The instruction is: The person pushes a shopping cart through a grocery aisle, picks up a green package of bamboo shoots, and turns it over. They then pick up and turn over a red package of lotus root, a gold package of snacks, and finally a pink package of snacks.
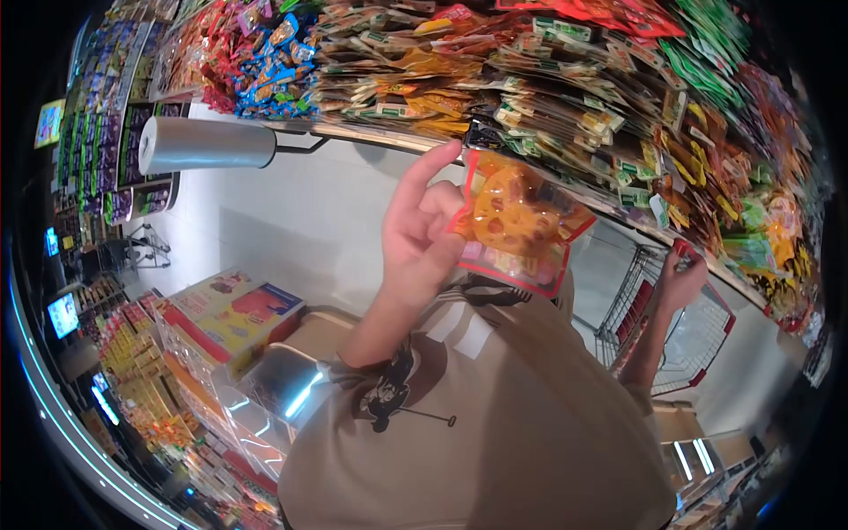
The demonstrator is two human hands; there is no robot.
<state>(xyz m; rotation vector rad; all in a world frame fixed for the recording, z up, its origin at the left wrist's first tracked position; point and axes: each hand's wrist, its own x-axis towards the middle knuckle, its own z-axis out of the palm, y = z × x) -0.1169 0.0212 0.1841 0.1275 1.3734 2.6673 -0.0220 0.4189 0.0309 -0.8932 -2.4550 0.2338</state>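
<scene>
Nearest the camera: a beige shirt [548, 415] with a dark printed figure and white blocks. Just beyond it, pinching a clear snack packet [518, 216] by its left edge with left hand [413, 234], thumb low on the edge, index finger extended toward a small black packet [483, 135] at the near edge of the display [565, 97]. Packet held up tilted, red-bordered, orange pieces visible inside. At right, curling right hand [682, 283] at a small red piece [680, 247] just beside a wire cart [627, 305]; cannot tell if gripped. Far side: display heaped with packets, mostly green-and-tan in the middle, blue packets [278, 62] toward the left. Far left: a silver cylinder [208, 146] on a dark bracket. Near left: a yellow, white and red box [231, 309], above pale floor [305, 190].
</scene>
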